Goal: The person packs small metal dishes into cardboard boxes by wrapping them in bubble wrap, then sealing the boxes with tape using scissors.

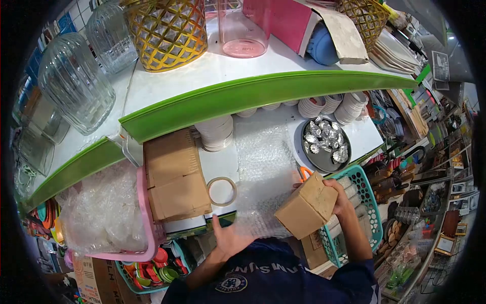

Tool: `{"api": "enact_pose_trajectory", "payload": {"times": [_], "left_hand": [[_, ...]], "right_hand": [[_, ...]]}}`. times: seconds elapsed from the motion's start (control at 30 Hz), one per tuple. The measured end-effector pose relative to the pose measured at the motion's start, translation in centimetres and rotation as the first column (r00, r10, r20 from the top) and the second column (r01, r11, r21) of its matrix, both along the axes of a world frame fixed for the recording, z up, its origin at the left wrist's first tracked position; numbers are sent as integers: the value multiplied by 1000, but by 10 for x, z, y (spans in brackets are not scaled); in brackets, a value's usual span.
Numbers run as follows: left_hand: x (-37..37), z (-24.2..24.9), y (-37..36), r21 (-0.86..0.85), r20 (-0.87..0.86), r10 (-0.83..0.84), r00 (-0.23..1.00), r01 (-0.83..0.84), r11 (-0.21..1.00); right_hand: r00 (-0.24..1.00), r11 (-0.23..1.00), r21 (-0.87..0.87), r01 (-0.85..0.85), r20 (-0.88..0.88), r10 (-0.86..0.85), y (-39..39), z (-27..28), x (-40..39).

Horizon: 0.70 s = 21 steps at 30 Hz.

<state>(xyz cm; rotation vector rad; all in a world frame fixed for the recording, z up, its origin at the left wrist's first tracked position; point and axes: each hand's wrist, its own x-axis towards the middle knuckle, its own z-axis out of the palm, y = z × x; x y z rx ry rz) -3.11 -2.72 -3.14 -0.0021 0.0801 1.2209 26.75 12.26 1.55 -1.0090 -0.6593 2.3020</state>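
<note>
My right hand (pixel 341 196) grips a small brown cardboard box (pixel 308 206), tilted, above the right side of a sheet of bubble wrap (pixel 260 172). My left hand (pixel 232 239) is at the near edge of the wrap, its thumb stretched up and apart; its other fingers are partly covered by the blurred wrap. Just beyond that thumb, a roll of tape (pixel 221 178) lies flat on the white shelf (pixel 217 161). Orange-handled scissors (pixel 305 173) show partly behind the box.
A larger carton (pixel 174 175) stands left, beside a pink basket (pixel 149 223) of plastic wrap. To the right are a teal basket (pixel 374 213) and a dark round pan (pixel 310 155) of foil-like cups. A green-edged upper shelf (pixel 263 91) overhangs, bearing glass jars (pixel 76 83).
</note>
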Motion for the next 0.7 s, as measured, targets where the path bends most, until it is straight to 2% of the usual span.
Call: {"api": "enact_pose_trajectory", "payload": {"times": [0.07,0.1,0.17,0.2,0.27,0.43,0.5,0.53,0.6,0.63,0.7], "left_hand": [[-11,-7,8,23,-139,-115,984,119,993],[-13,-1,13,23,-139,-117,983,121,992],[-17,14,23,-100,-345,-218,913,195,976],[-16,17,29,-100,-346,-219,912,196,975],[-9,22,41,-214,-520,-228,823,132,968],[-6,20,65,-278,-375,-260,890,160,947],[-3,11,72,-253,-141,-138,980,99,962],[0,9,79,-249,-142,-139,980,100,963],[6,10,97,-322,-352,-35,935,-86,943],[8,9,106,-320,-351,-30,936,-90,943],[12,9,125,-294,-254,-91,963,13,956]], "right_hand": [[999,1000,14,-16,-28,16,0,4,1],[998,999,30,-35,-58,37,1,7,0],[995,997,51,-55,-75,58,-2,18,-4],[992,994,74,-76,-91,83,-2,21,-5],[991,993,75,-92,-91,99,1,15,-3],[984,992,79,-103,-140,113,-2,19,-2],[945,995,15,-95,-313,95,-7,22,-3],[945,995,19,-93,-313,95,-8,24,-1],[956,997,47,-66,-283,76,-9,28,3],[956,996,48,-70,-282,81,-7,28,6],[964,992,57,-114,-236,124,-1,26,16]]}}
